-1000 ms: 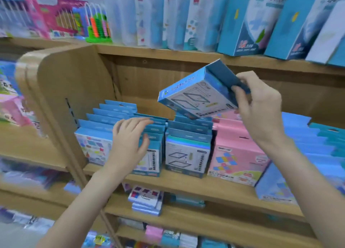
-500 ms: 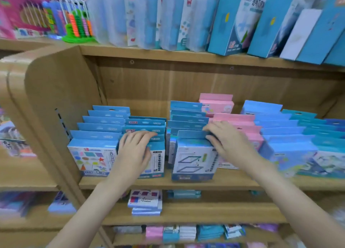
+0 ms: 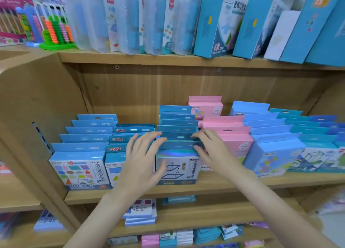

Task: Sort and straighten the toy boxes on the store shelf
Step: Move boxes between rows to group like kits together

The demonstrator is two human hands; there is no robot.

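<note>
The middle shelf carries several rows of toy boxes standing upright, front to back. At the centre row, the front blue box, printed with a line drawing of a frame, stands at the shelf's front edge. The left hand lies against its left side and top, fingers straight and spread, gripping nothing. The right hand rests on the hang tabs at the right of the same row, fingers bent over the tab edges; whether it pinches a tab cannot be made out.

Left of the centre row stand two further rows of blue boxes, the second partly covered by the left hand. To the right stands a row of pink boxes, then light blue boxes, then teal ones cut off by the picture edge.

The upper shelf holds clear plastic cases, tall blue cartons leaning left, and a bead abacus. Lower shelves hold small stacked packs, blurred and unreadable. Both forearms cross in front of the lower shelves.
</note>
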